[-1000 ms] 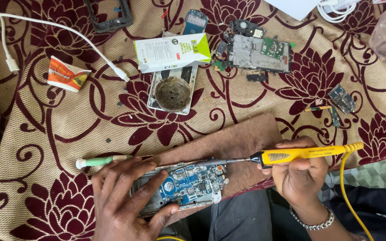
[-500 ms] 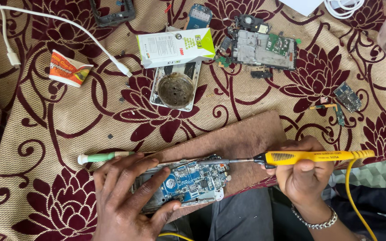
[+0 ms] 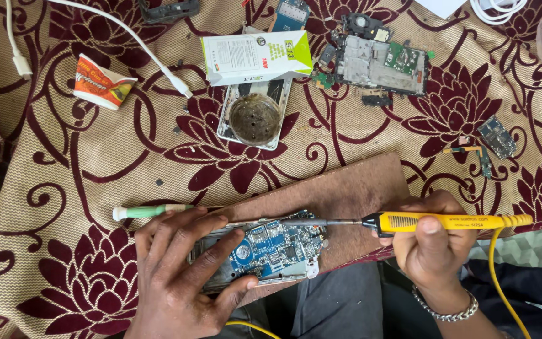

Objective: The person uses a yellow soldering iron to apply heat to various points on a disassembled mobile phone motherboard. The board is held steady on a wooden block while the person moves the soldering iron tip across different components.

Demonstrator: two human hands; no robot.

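A blue phone circuit board in its grey frame lies on a brown wooden board over my lap. My left hand presses on the frame's left side, fingers spread and thumb under its front edge. A yellow soldering iron is gripped in my right hand, held level, and its metal tip reaches left onto the top edge of the circuit board. Its yellow cord drops down at the right.
A green-handled screwdriver lies just above my left hand. Farther back on the patterned cloth sit a round flux tin on a phone back, a white-and-green box, a dismantled phone board, a small tube, a white cable and small parts.
Both hands stay on the circuit board and the soldering iron. The view has shifted slightly, and the iron's tip sits a little farther onto the board.
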